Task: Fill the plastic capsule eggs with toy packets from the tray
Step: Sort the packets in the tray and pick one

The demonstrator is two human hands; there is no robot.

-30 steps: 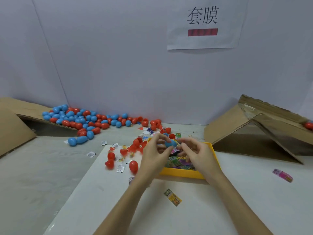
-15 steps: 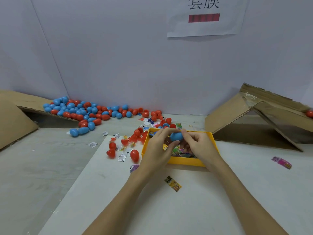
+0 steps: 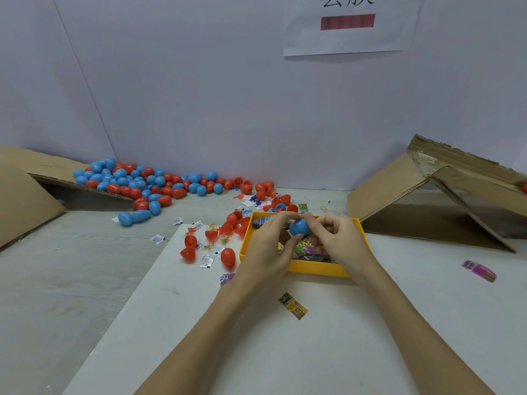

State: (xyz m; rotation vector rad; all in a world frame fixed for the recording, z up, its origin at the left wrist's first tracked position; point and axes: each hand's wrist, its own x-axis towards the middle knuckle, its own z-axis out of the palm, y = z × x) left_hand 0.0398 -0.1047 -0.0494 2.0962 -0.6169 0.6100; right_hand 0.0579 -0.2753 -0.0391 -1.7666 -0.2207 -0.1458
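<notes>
Two hands' grip, blue egg [image 3: 299, 227] between, above tray [image 3: 316, 267]

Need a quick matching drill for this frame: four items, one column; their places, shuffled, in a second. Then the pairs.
Items:
1. blue capsule egg
2. yellow tray
3. pink packet
4. yellow-black packet

Places:
A. alone on the table, far right
B. on the table just in front of the tray, between the forearms
C. held between both hands, the left hand and the right hand, above the tray
D. on the table under the hands, with toy packets inside

Pairs: 1-C, 2-D, 3-A, 4-B
</notes>
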